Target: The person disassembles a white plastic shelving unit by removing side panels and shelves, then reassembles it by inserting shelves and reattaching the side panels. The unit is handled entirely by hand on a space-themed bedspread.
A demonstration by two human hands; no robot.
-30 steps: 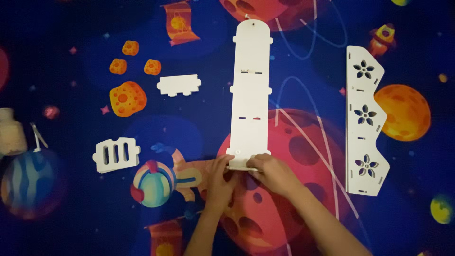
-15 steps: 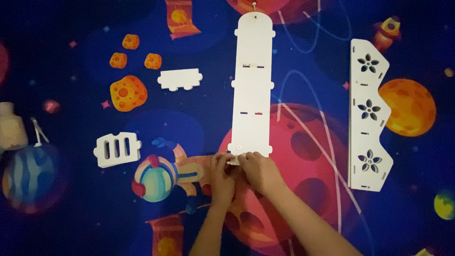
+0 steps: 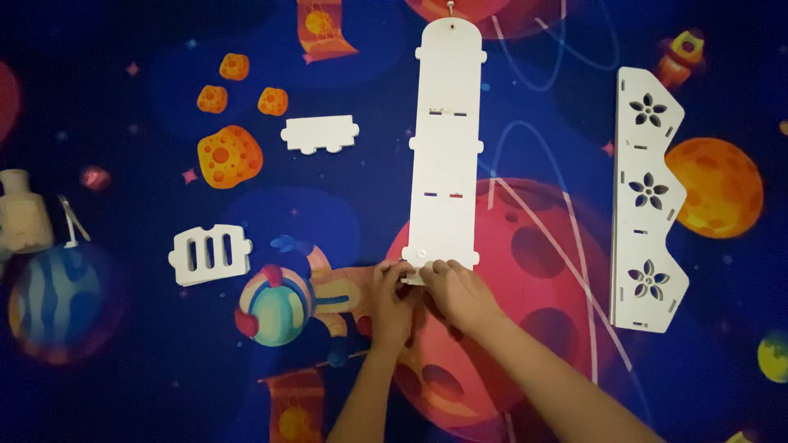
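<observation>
Long white slotted wooden panel, flat at frame centre on space-print mat. Left hand and right hand, fingers pinched on panel's lower edge. Flower-cut white side panel at right; small white barred piece at left.

The long panel is plain white, as are the small tabbed piece and the slotted piece. The side panel is white with three flower-shaped cut-outs. Beneath them the mat is deep blue, printed with red and orange planets, orange asteroids and a multicoloured astronaut.
</observation>
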